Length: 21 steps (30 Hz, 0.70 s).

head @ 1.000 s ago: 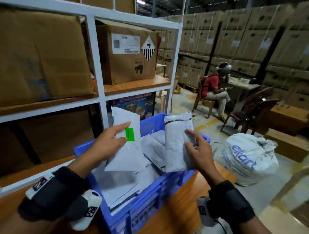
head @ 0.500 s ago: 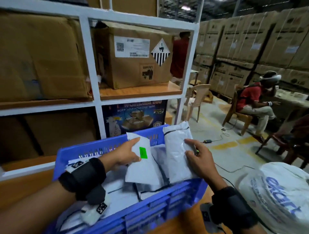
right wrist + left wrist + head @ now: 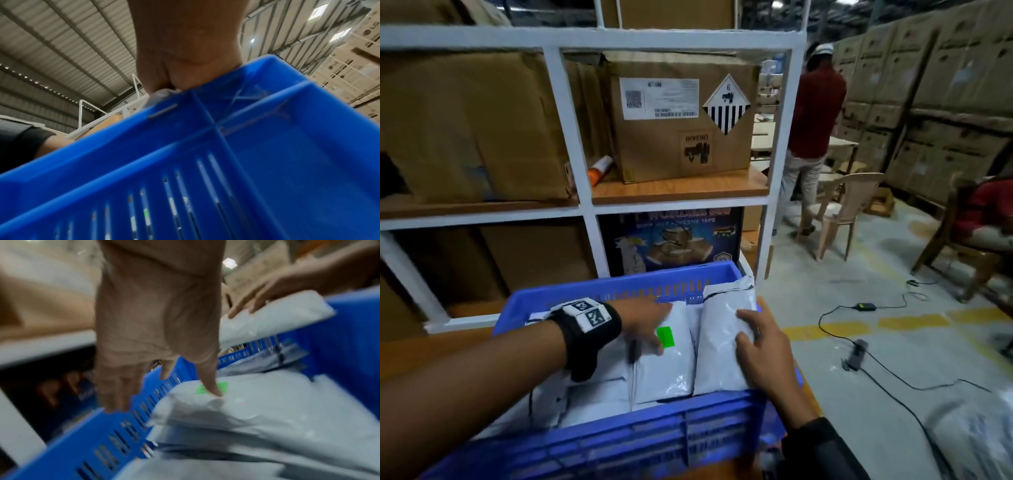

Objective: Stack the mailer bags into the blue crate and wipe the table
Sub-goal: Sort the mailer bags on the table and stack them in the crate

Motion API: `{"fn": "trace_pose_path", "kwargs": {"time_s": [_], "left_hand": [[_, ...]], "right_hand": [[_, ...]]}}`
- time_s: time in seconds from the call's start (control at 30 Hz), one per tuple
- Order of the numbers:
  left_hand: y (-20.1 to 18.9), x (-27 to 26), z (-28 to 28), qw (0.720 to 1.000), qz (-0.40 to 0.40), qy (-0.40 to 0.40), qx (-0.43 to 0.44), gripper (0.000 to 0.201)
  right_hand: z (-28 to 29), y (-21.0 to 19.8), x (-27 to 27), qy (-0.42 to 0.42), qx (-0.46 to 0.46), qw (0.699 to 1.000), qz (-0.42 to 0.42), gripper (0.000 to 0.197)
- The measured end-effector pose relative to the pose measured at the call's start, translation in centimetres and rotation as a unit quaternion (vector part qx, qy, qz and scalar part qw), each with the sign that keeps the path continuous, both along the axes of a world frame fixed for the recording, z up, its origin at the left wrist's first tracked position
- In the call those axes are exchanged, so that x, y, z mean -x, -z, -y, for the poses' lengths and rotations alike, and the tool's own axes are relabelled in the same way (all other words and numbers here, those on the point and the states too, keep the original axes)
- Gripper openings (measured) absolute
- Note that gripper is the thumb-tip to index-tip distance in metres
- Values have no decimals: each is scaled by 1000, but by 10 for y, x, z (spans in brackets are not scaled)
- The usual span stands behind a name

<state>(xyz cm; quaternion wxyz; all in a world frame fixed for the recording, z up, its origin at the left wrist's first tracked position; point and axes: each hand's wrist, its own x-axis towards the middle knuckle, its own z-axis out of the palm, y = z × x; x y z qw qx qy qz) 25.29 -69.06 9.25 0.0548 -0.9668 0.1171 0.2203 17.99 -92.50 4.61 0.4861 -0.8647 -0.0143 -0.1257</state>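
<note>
Inside the crate (image 3: pixel 619 442) on the tabletop (image 3: pixel 458 346), the left hand (image 3: pixel 645 323) presses with straight fingers on a bag (image 3: pixel 666 373) with a green sticker (image 3: pixel 665 336), and the right hand (image 3: pixel 763 346) lies flat on the bag beside it (image 3: pixel 722 342), at the right wall.

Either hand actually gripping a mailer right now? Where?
Neither grips. Left hand presses the green-stickered white mailer bag by its sticker; right hand lies flat on the tilted white mailer bag.

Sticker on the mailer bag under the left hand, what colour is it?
Bright green; the sticker shows best in the head view.
</note>
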Motion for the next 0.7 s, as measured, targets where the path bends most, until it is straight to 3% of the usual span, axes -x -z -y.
{"fn": "trace_pose_path", "kwargs": {"time_s": [0.1, 0.23, 0.4, 0.6, 0.7], "left_hand": [[7, -6, 8, 995, -96, -15, -26, 107], [24, -2, 25, 991, -100, -22, -89, 123], [35, 2, 34, 992, -94, -31, -79, 129], [48, 1, 25, 996, -77, -22, -24, 131], [48, -2, 18, 997, -72, -21, 3, 130]], "right_hand": [[3, -2, 2, -11, 9, 1000, 8, 38], [5, 1, -2, -11, 43, 999, 8, 38], [6, -7, -11, -43, 65, 996, -51, 39], [-9, -63, -60, -61, 213, 973, -59, 29], [-29, -65, -89, -102, 313, 939, -103, 27]]}}
